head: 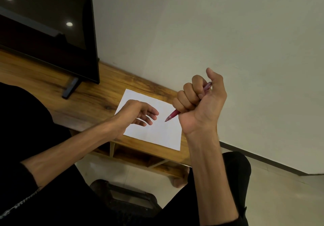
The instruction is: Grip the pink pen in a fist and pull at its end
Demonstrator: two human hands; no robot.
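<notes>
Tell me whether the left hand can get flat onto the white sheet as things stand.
Probably yes. The left hand hangs open over the white sheet with nothing between them. The right hand grips the red pen off to the side, its tip clear of the left fingers.

This looks like a room in a home, likely a living room. A flat-screen television (43,26) stands on its foot on a low wooden media console (98,89) with open shelf compartments underneath, pushed against a plain pale wall (210,24), with a light tiled floor (280,199) and a dark skirting strip.
</notes>
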